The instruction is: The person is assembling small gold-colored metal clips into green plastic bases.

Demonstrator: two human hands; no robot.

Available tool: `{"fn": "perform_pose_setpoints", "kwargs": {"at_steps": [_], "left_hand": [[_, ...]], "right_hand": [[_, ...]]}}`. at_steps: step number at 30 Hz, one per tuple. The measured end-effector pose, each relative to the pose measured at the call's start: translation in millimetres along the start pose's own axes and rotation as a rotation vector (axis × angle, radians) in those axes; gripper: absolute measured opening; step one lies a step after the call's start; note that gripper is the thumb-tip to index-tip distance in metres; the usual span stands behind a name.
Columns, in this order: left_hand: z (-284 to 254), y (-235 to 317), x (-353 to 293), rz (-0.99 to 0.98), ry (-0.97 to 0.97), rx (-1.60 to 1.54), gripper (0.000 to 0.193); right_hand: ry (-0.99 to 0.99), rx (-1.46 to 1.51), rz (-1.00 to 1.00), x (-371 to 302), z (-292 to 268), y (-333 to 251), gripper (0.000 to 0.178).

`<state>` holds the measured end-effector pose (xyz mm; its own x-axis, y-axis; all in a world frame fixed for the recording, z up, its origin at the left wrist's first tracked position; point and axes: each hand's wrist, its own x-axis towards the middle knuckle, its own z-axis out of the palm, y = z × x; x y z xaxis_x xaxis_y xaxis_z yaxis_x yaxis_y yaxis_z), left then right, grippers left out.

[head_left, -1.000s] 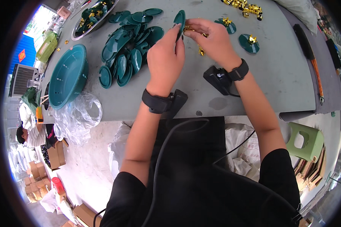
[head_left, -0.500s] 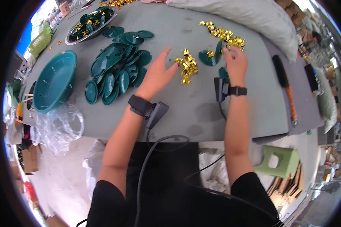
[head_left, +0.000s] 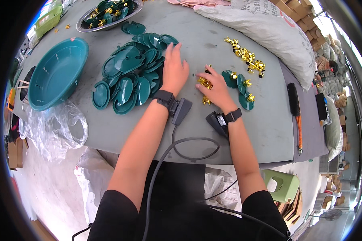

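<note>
My left hand (head_left: 174, 72) is at the right edge of a heap of glossy dark green oval discs (head_left: 126, 60), fingers apart, its fingertips by the upper discs. Whether it touches one cannot be made out. My right hand (head_left: 217, 89) reaches over a small pile of shiny gold clip-like pieces (head_left: 205, 82), its fingers spread around them and partly hiding them. Just right of that hand lie three green discs (head_left: 241, 85), each with a gold piece on it. Farther back is a loose strip of more gold pieces (head_left: 245, 54).
Left of the heap stands a teal plastic basin (head_left: 54, 76), with clear plastic bags (head_left: 56, 130) below. A metal bowl (head_left: 108, 25) of discs with gold pieces is at the back left. A white sack (head_left: 265, 34) lies back right, and a black brush with an orange handle (head_left: 297, 112) at right.
My right hand has moved left, from the discs at right to the gold pile. My left hand has moved toward the disc heap. Another disc with a gold piece now shows at right.
</note>
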<state>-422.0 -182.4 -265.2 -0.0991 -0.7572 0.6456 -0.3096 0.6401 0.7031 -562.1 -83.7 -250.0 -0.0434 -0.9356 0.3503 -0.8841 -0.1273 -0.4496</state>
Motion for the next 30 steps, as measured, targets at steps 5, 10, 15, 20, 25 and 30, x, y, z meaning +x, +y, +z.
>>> {"fn": "perform_pose_setpoints", "kwargs": {"at_steps": [5, 10, 15, 20, 25, 30], "left_hand": [[10, -19, 26, -0.032, 0.047, 0.117, 0.055], [11, -46, 56, -0.042, -0.270, 0.794, 0.036], [10, -39, 71, 0.149, -0.328, 0.973, 0.008], [16, -56, 62, 0.295, -0.122, 0.952, 0.011], [18, -44, 73, 0.181, -0.443, 0.988, 0.011], [3, -38, 81, 0.203, -0.428, 0.930, 0.011]], "right_hand": [[0.030, 0.089, 0.048, 0, 3, 4, 0.028], [0.075, 0.214, 0.097, -1, 7, -5, 0.027], [0.163, 0.064, 0.035, -4, 6, 8, 0.024], [0.059, -0.029, 0.042, -4, 6, 12, 0.024], [0.245, -0.015, 0.026, -11, -1, 11, 0.018], [0.425, 0.283, 0.099, -5, -6, 0, 0.018]]}}
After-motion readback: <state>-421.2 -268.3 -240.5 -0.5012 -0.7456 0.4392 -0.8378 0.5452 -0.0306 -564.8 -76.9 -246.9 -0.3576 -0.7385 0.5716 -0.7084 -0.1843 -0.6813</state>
